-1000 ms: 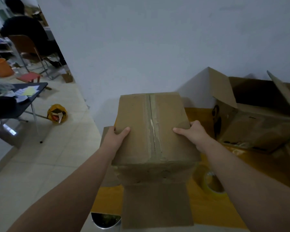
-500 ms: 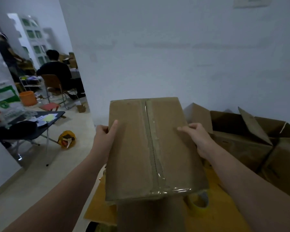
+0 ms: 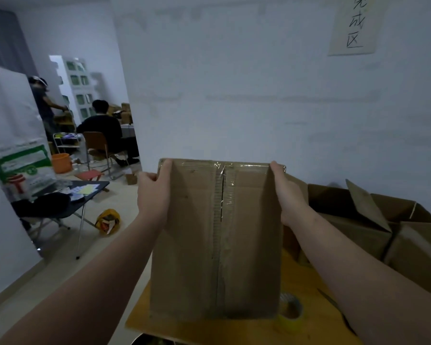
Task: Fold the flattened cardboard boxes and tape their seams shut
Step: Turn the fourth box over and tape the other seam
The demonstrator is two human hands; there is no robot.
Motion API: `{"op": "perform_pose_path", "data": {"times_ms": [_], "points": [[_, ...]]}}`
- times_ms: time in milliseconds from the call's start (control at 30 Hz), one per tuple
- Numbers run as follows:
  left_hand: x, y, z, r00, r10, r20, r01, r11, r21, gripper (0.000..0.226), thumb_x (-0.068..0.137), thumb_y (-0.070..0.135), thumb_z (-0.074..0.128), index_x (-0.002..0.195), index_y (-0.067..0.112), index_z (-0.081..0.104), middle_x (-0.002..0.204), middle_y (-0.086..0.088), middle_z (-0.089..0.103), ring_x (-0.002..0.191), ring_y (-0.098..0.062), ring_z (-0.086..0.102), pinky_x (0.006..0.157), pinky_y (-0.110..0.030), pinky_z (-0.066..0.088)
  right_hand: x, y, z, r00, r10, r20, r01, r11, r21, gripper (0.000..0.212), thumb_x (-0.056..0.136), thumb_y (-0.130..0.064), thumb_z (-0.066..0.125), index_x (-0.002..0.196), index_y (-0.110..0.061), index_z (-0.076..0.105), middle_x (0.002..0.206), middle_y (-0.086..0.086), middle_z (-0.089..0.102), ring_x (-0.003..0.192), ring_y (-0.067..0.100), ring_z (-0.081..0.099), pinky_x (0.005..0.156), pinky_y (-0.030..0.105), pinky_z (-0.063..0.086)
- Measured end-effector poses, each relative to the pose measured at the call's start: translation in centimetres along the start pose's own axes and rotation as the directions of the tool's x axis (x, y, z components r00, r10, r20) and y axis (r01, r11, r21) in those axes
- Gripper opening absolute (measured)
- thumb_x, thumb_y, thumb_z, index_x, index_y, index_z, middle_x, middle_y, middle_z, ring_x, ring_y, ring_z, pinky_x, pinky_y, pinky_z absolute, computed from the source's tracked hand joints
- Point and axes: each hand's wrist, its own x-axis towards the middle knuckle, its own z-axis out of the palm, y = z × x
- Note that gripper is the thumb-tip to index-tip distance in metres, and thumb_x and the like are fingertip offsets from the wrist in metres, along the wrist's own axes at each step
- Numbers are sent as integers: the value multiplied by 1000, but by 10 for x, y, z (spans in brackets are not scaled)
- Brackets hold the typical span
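Observation:
A brown cardboard box is held up in front of me, its taped face turned toward the camera. Clear tape runs down its centre seam and over the top edge. My left hand grips the box's upper left side with the thumb on the front face. On the upper right side my right hand grips the edge, thumb at the top corner. A roll of clear tape lies on the yellow table just behind the box's lower right corner, partly hidden.
Several open cardboard boxes stand on the right against the white wall. At left a dark folding table carries papers, with a yellow bag on the floor. Two people are in the far room. A round bin rim shows at the bottom.
The box has been raised and tipped upright so its taped face points at me. Both hands slid up to its top corners. My view has lifted toward the wall.

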Motion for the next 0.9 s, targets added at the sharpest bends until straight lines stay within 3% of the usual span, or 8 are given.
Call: {"op": "perform_pose_path", "data": {"times_ms": [167, 267, 333, 433, 567, 733, 833, 900], "points": [[-8, 13, 1, 992, 117, 38, -115, 992, -48, 50, 92, 65, 36, 122, 30, 54, 112, 12, 50, 108, -11, 45, 92, -33, 35, -7, -15, -14, 995, -68, 69, 63, 996, 65, 53, 76, -54, 63, 113, -16, 60, 99, 4, 65, 85, 23, 62, 69, 33, 53], [-17, 16, 1, 992, 122, 19, -118, 980, -159, 20, 96, 49, 44, 89, 35, 56, 92, 16, 51, 90, -4, 47, 78, -28, 35, -9, -20, -15, 988, -107, 114, 95, 990, 106, 76, 63, -70, 67, 120, -22, 56, 110, 5, 65, 96, 26, 63, 81, 44, 54], [-20, 14, -1, 989, 146, -7, -144, 969, -202, 18, 96, 32, 45, 81, 29, 54, 85, 9, 49, 82, -10, 45, 72, -28, 35, -9, -18, -17, 984, -153, 91, 145, 986, 87, 66, 73, -63, 68, 121, -22, 48, 112, 5, 57, 98, 26, 58, 82, 47, 52], [-30, -1, -3, 986, 166, -9, -164, 965, -203, 16, 95, 13, 41, 92, 17, 56, 88, 2, 51, 80, -12, 48, 68, -27, 40, -6, 5, -29, 968, -233, 91, 231, 973, 25, 43, 88, -27, 64, 126, -22, 45, 122, 3, 52, 102, 23, 53, 86, 46, 51], [-46, -53, -9, 982, 117, 150, -96, 986, -138, 26, 92, 2, 51, 117, 11, 50, 103, 0, 57, 93, -12, 58, 72, -29, 51, -2, 65, -48, 954, -180, 238, 227, 956, -186, 74, 89, 2, 61, 149, -27, 29, 148, -2, 40, 132, 24, 43, 103, 44, 45], [-56, -135, -21, 951, -221, 218, 142, 935, 325, 73, 75, 69, 60, 136, 34, 39, 130, -7, 45, 114, -30, 52, 95, -52, 48, -20, 147, -53, 926, 145, 347, -2, 925, -379, 62, 88, -47, 63, 138, -17, 42, 141, -2, 46, 126, 23, 48, 108, 38, 39], [-64, -157, -32, 950, -283, 130, 231, 921, 315, 68, 80, 57, 64, 128, 16, 39, 126, -11, 46, 107, -29, 54, 88, -42, 52, -22, 170, -50, 920, 175, 352, -58, 946, -318, 88, 75, -68, 63, 143, -20, 35, 142, -6, 44, 127, 19, 47, 110, 42, 38], [-65, -159, -36, 956, -263, 130, 226, 943, 246, 60, 85, 45, 65, 126, 11, 38, 123, -6, 48, 109, -24, 52, 84, -34, 48, -23, 170, -41, 937, 88, 338, 2, 967, -256, 85, 82, -60, 58, 151, -25, 22, 144, -12, 38, 134, 16, 39, 110, 37, 35]]}}
